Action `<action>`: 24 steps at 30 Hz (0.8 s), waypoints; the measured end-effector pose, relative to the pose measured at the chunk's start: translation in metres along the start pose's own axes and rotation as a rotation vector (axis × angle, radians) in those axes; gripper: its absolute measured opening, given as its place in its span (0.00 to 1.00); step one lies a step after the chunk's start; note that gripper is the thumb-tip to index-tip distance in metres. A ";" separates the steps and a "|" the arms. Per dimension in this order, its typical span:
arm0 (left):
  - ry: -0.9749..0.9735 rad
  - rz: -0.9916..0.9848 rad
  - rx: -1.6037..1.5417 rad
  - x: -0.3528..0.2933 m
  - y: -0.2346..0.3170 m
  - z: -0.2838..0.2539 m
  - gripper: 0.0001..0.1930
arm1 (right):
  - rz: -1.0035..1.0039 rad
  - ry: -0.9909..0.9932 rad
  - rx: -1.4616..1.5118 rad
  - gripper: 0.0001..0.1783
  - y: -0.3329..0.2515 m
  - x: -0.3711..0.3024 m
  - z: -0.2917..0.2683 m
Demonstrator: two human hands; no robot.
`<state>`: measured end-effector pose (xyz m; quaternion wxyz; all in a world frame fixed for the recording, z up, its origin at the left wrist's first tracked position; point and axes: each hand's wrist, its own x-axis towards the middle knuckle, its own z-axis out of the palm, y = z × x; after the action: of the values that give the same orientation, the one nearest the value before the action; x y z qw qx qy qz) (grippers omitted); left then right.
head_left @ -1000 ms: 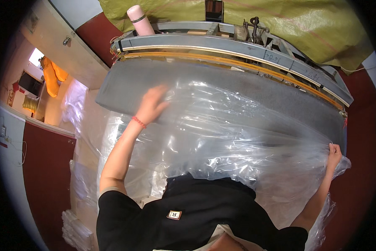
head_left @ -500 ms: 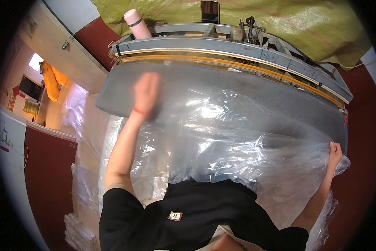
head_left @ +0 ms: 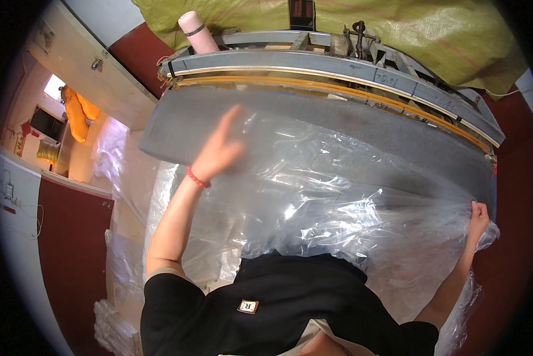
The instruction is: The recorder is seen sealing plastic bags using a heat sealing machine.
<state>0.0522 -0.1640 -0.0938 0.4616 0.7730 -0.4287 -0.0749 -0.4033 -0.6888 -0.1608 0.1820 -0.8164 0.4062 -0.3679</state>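
A wide sheet of clear plastic film lies wrinkled and shiny over the near part of a dark grey padded table. At the table's right end my right hand pinches the edge of the film, which is gathered into folds around the fingers. My left hand, slightly blurred, is over the left part of the table beside the film's left edge. Its fingers and thumb are spread, and nothing shows in them. A red bead bracelet circles my left wrist.
A grey metal frame with orange strips runs along the table's far edge. A pink cylindrical bottle stands behind it. Yellow-green woven sheeting hangs at the back. More clear plastic hangs at left, near an open door.
My left hand has moved slightly right and nearer to me, its fingers spreading from a closed shape. My right hand keeps its pinch on the film at nearly the same spot.
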 end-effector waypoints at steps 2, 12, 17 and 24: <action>-0.028 -0.001 0.076 0.003 0.007 0.021 0.43 | -0.021 0.022 -0.019 0.13 -0.001 0.000 0.000; 0.408 -0.356 0.114 0.054 -0.073 0.010 0.19 | -0.012 0.021 -0.057 0.13 -0.001 0.001 -0.001; 0.441 -0.283 0.559 0.051 -0.068 0.015 0.18 | -0.003 0.046 -0.081 0.13 0.006 0.002 0.000; 0.404 -0.148 0.761 0.059 -0.086 0.014 0.09 | 0.096 0.085 0.071 0.12 0.011 0.016 -0.002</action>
<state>0.1330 -0.1987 -0.1523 0.2117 0.9158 -0.2702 0.2083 -0.4042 -0.7087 -0.1587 0.2109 -0.7727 0.4388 -0.4073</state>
